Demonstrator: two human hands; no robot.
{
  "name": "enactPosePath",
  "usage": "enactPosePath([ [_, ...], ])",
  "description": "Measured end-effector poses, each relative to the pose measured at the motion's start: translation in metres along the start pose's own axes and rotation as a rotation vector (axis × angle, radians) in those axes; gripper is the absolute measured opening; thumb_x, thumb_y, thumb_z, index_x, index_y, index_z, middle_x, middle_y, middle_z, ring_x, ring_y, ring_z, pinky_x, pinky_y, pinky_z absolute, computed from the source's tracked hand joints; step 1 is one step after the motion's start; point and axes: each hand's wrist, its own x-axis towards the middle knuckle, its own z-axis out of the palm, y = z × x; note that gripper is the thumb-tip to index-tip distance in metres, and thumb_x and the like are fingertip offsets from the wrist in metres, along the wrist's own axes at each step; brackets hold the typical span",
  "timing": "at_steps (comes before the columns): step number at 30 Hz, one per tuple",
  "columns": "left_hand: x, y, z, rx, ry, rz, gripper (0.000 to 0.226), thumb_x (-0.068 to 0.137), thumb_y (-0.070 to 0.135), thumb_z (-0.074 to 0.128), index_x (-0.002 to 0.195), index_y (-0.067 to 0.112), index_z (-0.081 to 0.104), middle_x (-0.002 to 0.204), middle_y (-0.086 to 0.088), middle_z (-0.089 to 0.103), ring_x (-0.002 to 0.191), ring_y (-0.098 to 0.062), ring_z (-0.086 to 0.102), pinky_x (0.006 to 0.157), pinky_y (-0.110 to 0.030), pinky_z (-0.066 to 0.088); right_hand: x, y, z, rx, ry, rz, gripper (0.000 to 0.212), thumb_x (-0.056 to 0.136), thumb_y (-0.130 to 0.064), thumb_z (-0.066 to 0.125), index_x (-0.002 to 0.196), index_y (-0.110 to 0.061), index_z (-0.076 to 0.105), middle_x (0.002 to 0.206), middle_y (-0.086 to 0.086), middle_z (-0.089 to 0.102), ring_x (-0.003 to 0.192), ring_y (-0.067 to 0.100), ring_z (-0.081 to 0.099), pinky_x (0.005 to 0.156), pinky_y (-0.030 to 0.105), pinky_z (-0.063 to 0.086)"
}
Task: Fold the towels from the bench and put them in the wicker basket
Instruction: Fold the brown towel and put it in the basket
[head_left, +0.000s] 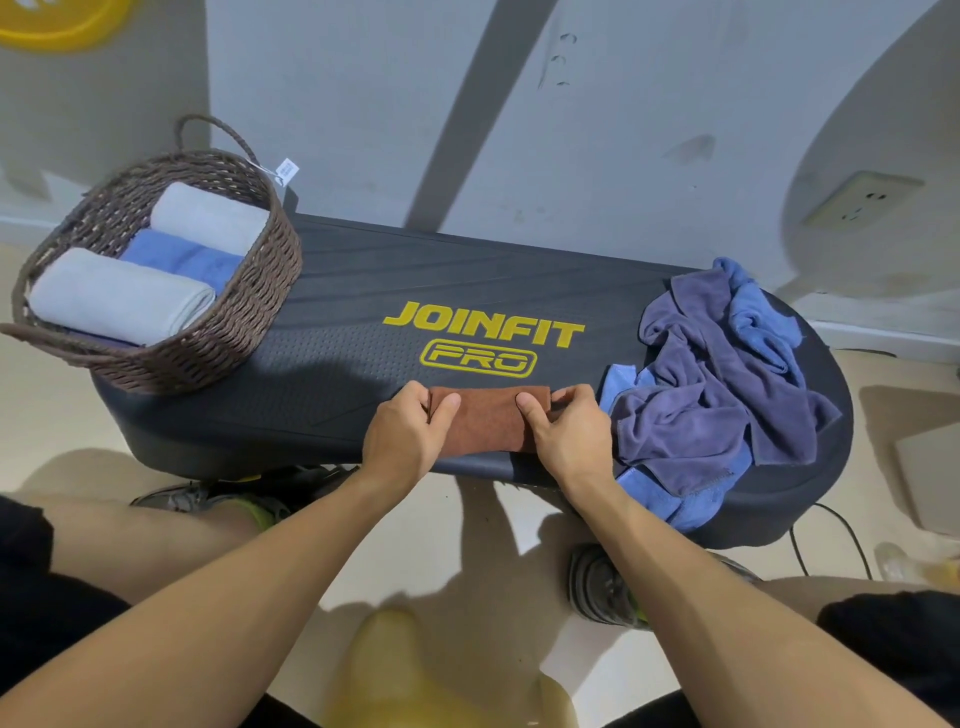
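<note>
The brown towel (488, 415), lower centre on the bench (363, 291), looks mid-fold. The left hand (410, 431) and right hand (566, 431) each pinch an end, thumbs on top. Next, likely 1 more fold, then a carry to the basket (249, 322), upper left, holding 3 towels. Fingers beneath are hidden; the pile (717, 374) at right can't be counted.

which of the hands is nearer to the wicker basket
Left. The left hand grips the brown towel's left end, on the wicker basket's side; the right hand grips its right end, beside the unfolded pile.
</note>
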Motion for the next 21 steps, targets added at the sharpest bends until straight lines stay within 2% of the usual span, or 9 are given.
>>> enactPosePath([
  [3,0.002,0.003,-0.002,0.107,-0.006,0.033,0.044,0.091,0.051,0.059,0.070,0.017,0.041,0.062,0.000,0.050,0.066,-0.030,0.054,0.061,-0.039,0.041,0.003,0.000,-0.003,-0.120,0.012,0.017,0.051,0.081,-0.062,0.067,0.094,-0.014,0.056,0.080,-0.005,0.057,0.076,0.016,0.050,0.067,0.028,0.036],
  [6,0.002,0.006,-0.008,0.199,0.010,0.083,0.040,0.090,0.052,0.059,0.086,0.014,0.046,0.069,-0.001,0.057,0.068,-0.028,0.056,0.062,-0.036,0.042,0.007,-0.002,-0.009,-0.223,-0.031,0.025,0.058,0.080,-0.070,0.063,0.068,-0.013,0.056,0.061,-0.001,0.054,0.064,0.023,0.053,0.054,0.029,0.034],
  [8,0.001,0.009,-0.010,0.219,-0.012,0.113,0.036,0.091,0.047,0.060,0.099,0.013,0.052,0.084,-0.005,0.060,0.078,-0.028,0.058,0.069,-0.037,0.044,0.010,-0.007,-0.013,-0.284,-0.089,0.048,0.067,0.080,-0.072,0.060,0.058,-0.009,0.055,0.051,0.001,0.052,0.058,0.026,0.056,0.049,0.028,0.034],
  [10,-0.001,0.015,-0.010,0.165,-0.085,0.137,0.035,0.093,0.039,0.059,0.116,0.013,0.056,0.105,-0.009,0.056,0.094,-0.031,0.059,0.083,-0.041,0.047,0.011,-0.010,-0.016,-0.303,-0.129,0.064,0.070,0.080,-0.072,0.060,0.063,-0.004,0.062,0.052,0.003,0.055,0.059,0.026,0.060,0.052,0.029,0.040],
  [13,-0.003,0.024,-0.009,0.211,-0.183,0.213,0.036,0.097,0.033,0.053,0.129,0.018,0.054,0.116,-0.010,0.054,0.105,-0.032,0.057,0.091,-0.043,0.045,0.011,-0.008,-0.019,-0.289,-0.163,0.064,0.071,0.081,-0.068,0.063,0.069,0.002,0.066,0.053,0.007,0.059,0.065,0.030,0.066,0.060,0.033,0.050],
  [17,0.001,0.027,-0.015,0.384,-0.290,0.203,0.040,0.097,0.040,0.051,0.128,0.016,0.056,0.117,-0.013,0.055,0.110,-0.032,0.054,0.092,-0.040,0.044,0.017,-0.009,-0.024,-0.256,-0.215,0.076,0.063,0.081,-0.060,0.069,0.074,0.003,0.068,0.064,0.015,0.069,0.070,0.031,0.070,0.068,0.035,0.055],
  [21,0.009,0.034,-0.021,0.411,-0.377,0.107,0.039,0.089,0.044,0.063,0.110,0.011,0.063,0.108,-0.010,0.065,0.105,-0.027,0.059,0.085,-0.033,0.046,0.014,-0.007,-0.025,-0.214,-0.218,0.107,0.055,0.079,-0.057,0.073,0.071,-0.004,0.070,0.066,0.014,0.071,0.072,0.030,0.070,0.073,0.038,0.058],
])
